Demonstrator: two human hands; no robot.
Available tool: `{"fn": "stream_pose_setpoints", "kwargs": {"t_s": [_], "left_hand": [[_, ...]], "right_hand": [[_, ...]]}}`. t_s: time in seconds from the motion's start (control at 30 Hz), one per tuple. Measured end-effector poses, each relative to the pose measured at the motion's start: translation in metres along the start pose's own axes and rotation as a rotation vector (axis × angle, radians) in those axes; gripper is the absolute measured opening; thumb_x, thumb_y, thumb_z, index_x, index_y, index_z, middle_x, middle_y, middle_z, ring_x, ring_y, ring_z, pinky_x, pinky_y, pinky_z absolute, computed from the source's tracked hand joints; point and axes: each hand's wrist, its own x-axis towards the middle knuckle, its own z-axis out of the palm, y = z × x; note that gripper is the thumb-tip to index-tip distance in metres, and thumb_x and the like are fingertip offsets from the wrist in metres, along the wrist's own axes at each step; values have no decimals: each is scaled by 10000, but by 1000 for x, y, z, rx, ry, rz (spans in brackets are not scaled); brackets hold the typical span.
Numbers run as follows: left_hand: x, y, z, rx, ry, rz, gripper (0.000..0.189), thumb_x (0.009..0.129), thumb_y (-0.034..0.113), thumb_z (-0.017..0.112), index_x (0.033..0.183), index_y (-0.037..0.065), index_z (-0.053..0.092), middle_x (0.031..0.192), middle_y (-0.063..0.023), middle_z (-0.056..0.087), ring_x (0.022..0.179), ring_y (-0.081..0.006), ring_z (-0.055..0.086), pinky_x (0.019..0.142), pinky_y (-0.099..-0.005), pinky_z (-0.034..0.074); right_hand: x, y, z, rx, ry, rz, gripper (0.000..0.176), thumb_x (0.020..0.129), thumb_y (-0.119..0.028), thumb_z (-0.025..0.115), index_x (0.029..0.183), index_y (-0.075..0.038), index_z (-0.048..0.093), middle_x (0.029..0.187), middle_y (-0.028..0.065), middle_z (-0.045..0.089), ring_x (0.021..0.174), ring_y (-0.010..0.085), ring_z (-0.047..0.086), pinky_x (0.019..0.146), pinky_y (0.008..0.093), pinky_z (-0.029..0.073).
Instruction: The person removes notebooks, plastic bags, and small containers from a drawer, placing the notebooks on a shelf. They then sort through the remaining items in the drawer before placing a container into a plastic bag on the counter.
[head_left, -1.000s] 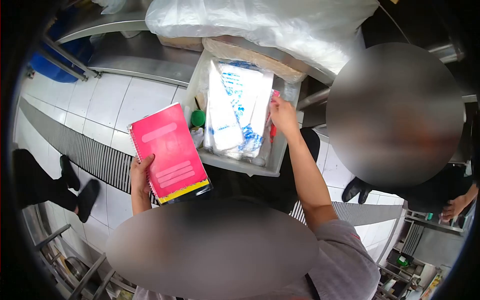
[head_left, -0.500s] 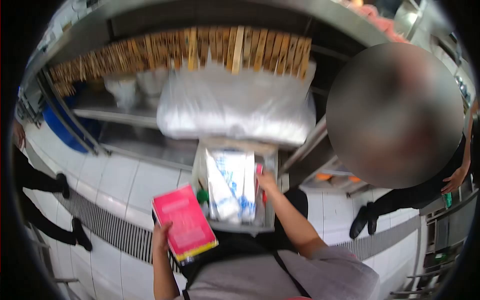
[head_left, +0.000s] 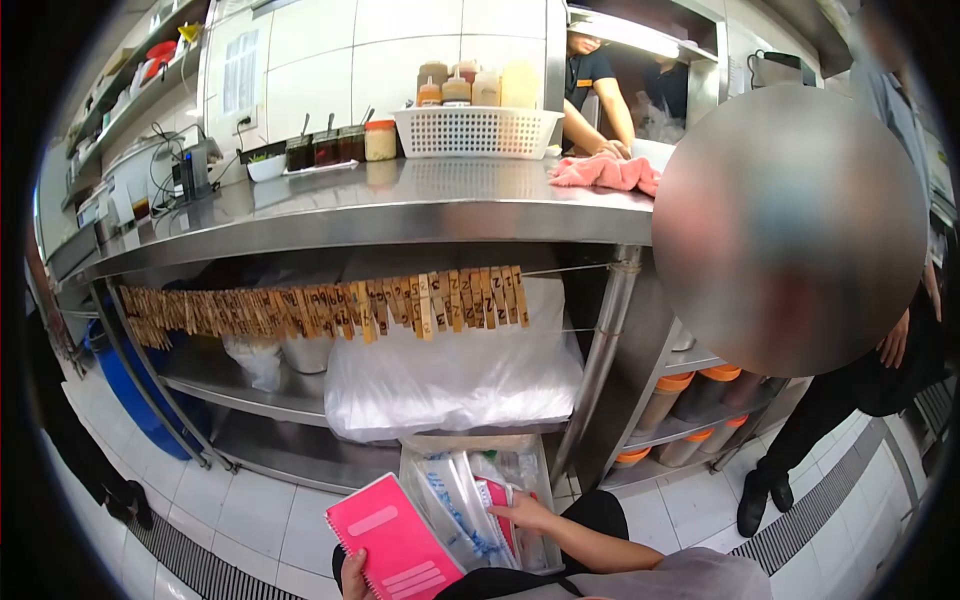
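My left hand (head_left: 355, 574) grips the lower left edge of a pink spiral notebook (head_left: 392, 540), held tilted left of an open bin (head_left: 547, 470). In the bin lie clear plastic packets with blue print (head_left: 455, 505) and a second, smaller pink spiral-bound book (head_left: 498, 505). The fingers of my right hand (head_left: 520, 511) are closed on the edge of that second book, at the bin's right side. Its lower part is partly hidden by my hand.
Above the bin, a steel counter (head_left: 440, 215) carries a white basket of bottles (head_left: 478, 132) and a pink cloth (head_left: 603, 172). Numbered wooden clothespins (head_left: 380, 305) hang on wires beneath, before a plastic-wrapped stack (head_left: 450, 385). People stand left, right and behind the counter.
The view has tilted up, showing the countertop and wall. My right hand now holds the second pink book, more visible among the packets. My left hand still holds the notebook.
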Motion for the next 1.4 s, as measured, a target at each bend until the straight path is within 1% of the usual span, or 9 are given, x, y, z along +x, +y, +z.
{"fn": "stream_pose_setpoints", "kwargs": {"t_s": [0.07, 0.2, 0.4, 0.57, 0.73, 0.87, 1.17, 1.33, 1.4], "left_hand": [[10, 3, -5, -53, -23, 18, 485, 761, 218, 566, 1167, 1, 414, 1087, -161, 529, 977, -299, 531, 860, -434, 425], [12, 16, 34, -220, -185, -19, 510, 771, 259, 558, 1184, 4, 403, 1115, -157, 519, 997, -309, 522, 877, -442, 412], [42, 13, 91, -89, -371, 58, 539, 714, 181, 643, 1162, -21, 420, 1073, -150, 538, 975, -275, 539, 848, -378, 437], [51, 24, 173, 268, -191, 38, 389, 757, 98, 618, 1110, 15, 479, 1020, -85, 567, 897, -181, 561, 792, -330, 452], [56, 28, 147, 122, -239, 77, 371, 766, 105, 593, 1089, -24, 465, 1015, -126, 561, 881, -210, 574, 757, -336, 477], [43, 36, 92, -5, -350, 133, 626, 744, 211, 578, 1260, -8, 297, 1223, -161, 427, 1120, -299, 436, 954, -426, 346], [35, 30, 161, 274, -248, 52, 428, 769, 80, 586, 1154, -1, 418, 1084, -129, 524, 966, -202, 534, 813, -326, 446], [28, 16, 157, 493, 51, 203, 453, 775, 20, 581, 1179, 25, 377, 1047, -109, 526, 952, -174, 524, 773, -305, 454], [16, 20, 138, 397, 233, 58, 619, 779, 31, 573, 1294, 72, 232, 1135, -135, 458, 981, -193, 499, 807, -317, 435]], "right_hand": [[-11, -8, -12, -379, 118, -33, 367, 805, -178, 571, 1141, -51, 493, 1004, 63, 591, 868, 167, 557, 775, 305, 435], [-63, -79, -24, -368, 235, -463, 315, 777, -124, 614, 1060, -10, 536, 914, 55, 607, 837, 111, 544, 752, 255, 440], [-103, -155, -19, -172, 278, -586, 262, 827, -152, 561, 1033, 9, 537, 871, 62, 625, 781, 82, 555, 691, 244, 458], [-63, -159, 5, -159, 280, -608, 252, 858, -210, 516, 990, -2, 568, 913, 39, 600, 849, 85, 516, 753, 267, 427], [-50, -171, 0, 392, 275, -541, 233, 870, -218, 502, 980, -21, 560, 884, 36, 612, 752, 81, 566, 667, 233, 468], [-58, -176, -33, 442, 280, -647, 210, 883, -186, 464, 994, -20, 528, 895, 74, 612, 755, 130, 606, 648, 240, 502], [-39, -147, 22, 253, 29, -584, 295, 888, -266, 458, 1047, -28, 531, 932, 53, 592, 832, 101, 555, 728, 245, 451], [-30, -109, 35, 701, -190, -179, 578, 884, -473, 324, 1236, -14, 341, 1206, 101, 431, 1069, 166, 450, 867, 298, 398], [-32, -73, 54, 452, -194, 39, 605, 866, -363, 453, 1273, 21, 222, 1237, 140, 385, 1104, 195, 419, 913, 316, 366]]}}
